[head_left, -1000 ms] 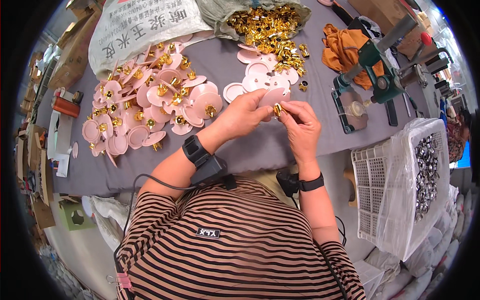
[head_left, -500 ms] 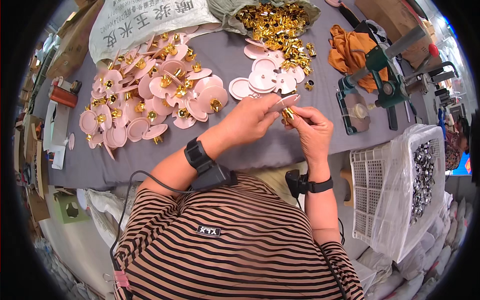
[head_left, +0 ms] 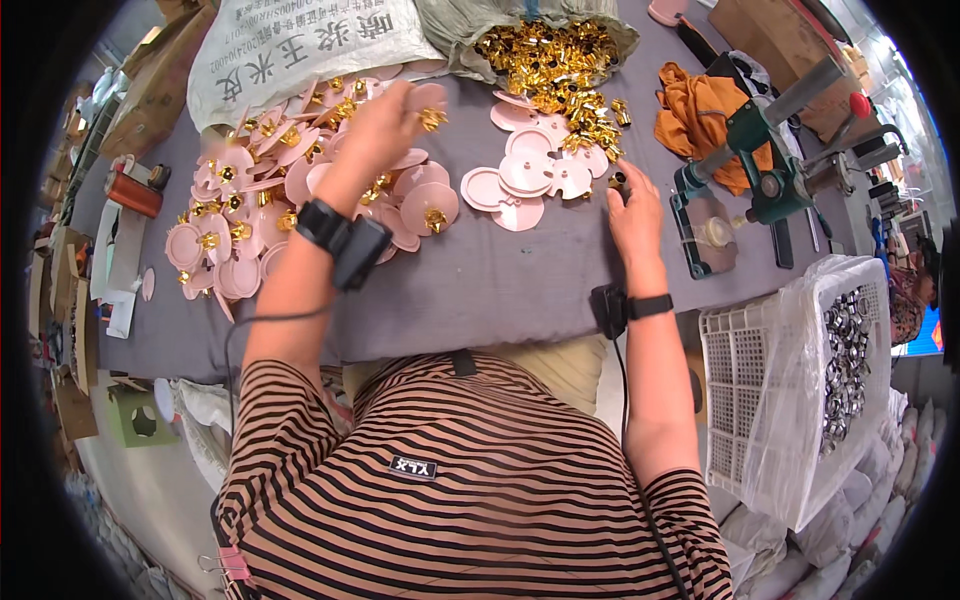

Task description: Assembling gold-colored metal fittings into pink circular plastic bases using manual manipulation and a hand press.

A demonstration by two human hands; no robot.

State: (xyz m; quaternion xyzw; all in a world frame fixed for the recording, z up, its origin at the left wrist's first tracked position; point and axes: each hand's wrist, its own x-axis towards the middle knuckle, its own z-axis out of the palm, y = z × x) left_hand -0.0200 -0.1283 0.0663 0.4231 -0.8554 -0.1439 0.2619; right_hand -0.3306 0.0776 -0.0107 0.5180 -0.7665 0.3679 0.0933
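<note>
Off to upper left swings your left hand point(head_left: 382, 128), gripping a pink disc point(head_left: 428, 97); right hand point(head_left: 637, 215), fingers parted, by a gold fitting point(head_left: 617, 180).

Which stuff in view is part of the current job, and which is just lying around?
In use, it seems:
pink disc with gold fitting, in left hand
loose gold fitting by right hand
bare pink discs
heaped gold fittings
pile of fitted pink discs

Apparently lying about:
orange cloth
green lever press, untouched, role unclear
white crate of silver parts
</note>
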